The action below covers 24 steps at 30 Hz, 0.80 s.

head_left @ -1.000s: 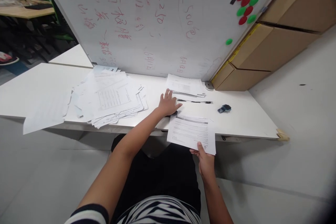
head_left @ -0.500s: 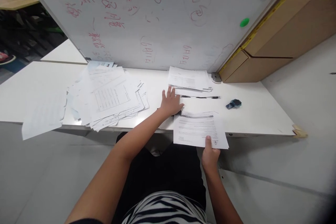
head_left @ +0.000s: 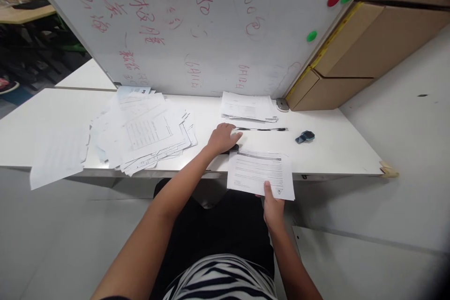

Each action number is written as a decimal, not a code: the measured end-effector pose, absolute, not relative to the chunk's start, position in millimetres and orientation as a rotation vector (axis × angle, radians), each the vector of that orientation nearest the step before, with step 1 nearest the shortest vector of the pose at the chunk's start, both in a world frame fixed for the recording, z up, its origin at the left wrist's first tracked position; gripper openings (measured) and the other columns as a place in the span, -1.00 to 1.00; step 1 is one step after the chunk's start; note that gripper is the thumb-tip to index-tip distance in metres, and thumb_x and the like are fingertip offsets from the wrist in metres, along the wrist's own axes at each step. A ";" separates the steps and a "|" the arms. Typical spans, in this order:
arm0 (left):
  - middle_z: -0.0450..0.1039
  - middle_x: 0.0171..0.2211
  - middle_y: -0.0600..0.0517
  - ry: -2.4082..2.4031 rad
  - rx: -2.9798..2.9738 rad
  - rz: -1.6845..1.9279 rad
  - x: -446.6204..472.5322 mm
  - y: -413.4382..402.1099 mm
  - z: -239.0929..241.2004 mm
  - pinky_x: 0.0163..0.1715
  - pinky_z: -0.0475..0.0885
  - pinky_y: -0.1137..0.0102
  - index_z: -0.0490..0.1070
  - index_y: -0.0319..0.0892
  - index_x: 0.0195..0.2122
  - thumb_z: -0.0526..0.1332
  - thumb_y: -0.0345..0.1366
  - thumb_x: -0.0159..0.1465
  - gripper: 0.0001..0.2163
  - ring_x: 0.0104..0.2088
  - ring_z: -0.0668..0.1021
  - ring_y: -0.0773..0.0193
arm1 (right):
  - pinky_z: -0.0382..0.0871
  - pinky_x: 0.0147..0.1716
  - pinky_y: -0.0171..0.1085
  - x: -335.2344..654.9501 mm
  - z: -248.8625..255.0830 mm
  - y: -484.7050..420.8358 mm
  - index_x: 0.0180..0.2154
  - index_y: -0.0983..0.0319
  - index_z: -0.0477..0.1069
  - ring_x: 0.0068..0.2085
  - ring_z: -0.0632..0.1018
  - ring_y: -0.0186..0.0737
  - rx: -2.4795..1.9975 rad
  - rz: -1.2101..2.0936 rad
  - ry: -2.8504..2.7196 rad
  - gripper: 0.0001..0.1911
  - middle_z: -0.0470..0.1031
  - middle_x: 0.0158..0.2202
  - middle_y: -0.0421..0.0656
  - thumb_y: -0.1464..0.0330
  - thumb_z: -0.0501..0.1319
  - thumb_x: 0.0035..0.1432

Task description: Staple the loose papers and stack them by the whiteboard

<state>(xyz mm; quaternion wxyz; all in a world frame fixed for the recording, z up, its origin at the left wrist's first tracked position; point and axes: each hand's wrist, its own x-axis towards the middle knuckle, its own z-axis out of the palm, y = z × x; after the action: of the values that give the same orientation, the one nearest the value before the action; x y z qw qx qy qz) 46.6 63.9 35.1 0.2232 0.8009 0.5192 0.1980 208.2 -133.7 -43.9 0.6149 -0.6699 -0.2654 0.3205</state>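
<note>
My right hand (head_left: pixel 274 208) grips a few printed sheets (head_left: pixel 260 173) by the near right corner, thumb on top. The sheets jut over the table's front edge. My left hand (head_left: pixel 222 138) lies low over the table, thumb apart from the fingers, with nothing seen in its grasp. Its fingertips are beside the left end of a slim black and clear pen (head_left: pixel 262 129). Partly covered by this hand is a black object (head_left: pixel 232 148), whose kind I cannot make out. Behind the pen lies a neat paper stack (head_left: pixel 248 105).
A messy paper pile (head_left: pixel 147 126) spreads on the left, with one sheet (head_left: pixel 58 157) overhanging the edge. A dark blue watch-like item (head_left: pixel 305 137) lies at right. The whiteboard (head_left: pixel 211 47) and cardboard boxes (head_left: pixel 330 89) stand along the back of the white table (head_left: pixel 333 154).
My left hand has drawn back slightly from the paper stack, and its spread fingers have come closer together. My right hand still holds the sheets. The view has shifted a little.
</note>
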 end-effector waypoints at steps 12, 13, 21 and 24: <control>0.53 -0.22 -0.07 1.416 2.053 0.494 43.3 62.9 42.9 -0.30 0.30 0.33 0.38 -0.13 -0.29 -0.17 0.17 0.31 -0.48 -0.24 0.52 0.10 | 0.17 0.23 0.02 225.9 -21.7 -130.3 0.16 0.30 0.30 0.20 0.36 -0.04 -1.357 0.640 -0.497 -0.33 0.31 0.21 -0.02 0.21 0.34 0.05; 0.53 -0.22 -0.07 1.421 2.060 0.495 43.8 63.1 41.9 -0.30 0.29 0.33 0.38 -0.13 -0.29 -0.16 0.16 0.31 -0.49 -0.25 0.51 0.10 | 0.14 0.25 0.00 227.6 -20.5 -131.2 0.15 0.32 0.32 0.19 0.37 -0.05 -1.364 0.608 -0.510 -0.34 0.32 0.20 -0.02 0.22 0.34 0.04; 0.53 -0.25 -0.07 1.409 2.060 0.517 44.5 65.4 35.7 -0.33 0.27 0.34 0.39 -0.13 -0.28 -0.11 0.14 0.31 -0.52 -0.26 0.51 0.10 | 0.13 0.26 -0.05 243.4 5.2 -138.7 0.16 0.32 0.30 0.18 0.38 -0.09 -1.313 0.403 -0.506 -0.41 0.34 0.19 -0.02 0.24 0.28 0.13; 0.52 -0.26 -0.07 1.422 2.061 0.507 45.2 66.2 35.3 -0.32 0.27 0.34 0.40 -0.13 -0.28 -0.10 0.12 0.31 -0.54 -0.27 0.50 0.10 | 0.09 0.28 -0.05 243.4 12.9 -142.2 0.19 0.26 0.27 0.20 0.36 -0.12 -1.281 0.397 -0.514 -0.43 0.32 0.20 -0.07 0.24 0.24 0.17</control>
<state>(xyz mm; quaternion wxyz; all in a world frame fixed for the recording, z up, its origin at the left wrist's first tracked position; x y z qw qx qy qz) 45.2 66.2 35.3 0.2894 0.7722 0.5327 0.1901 243.4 -142.2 12.9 0.7530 -0.5870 -0.2354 0.1817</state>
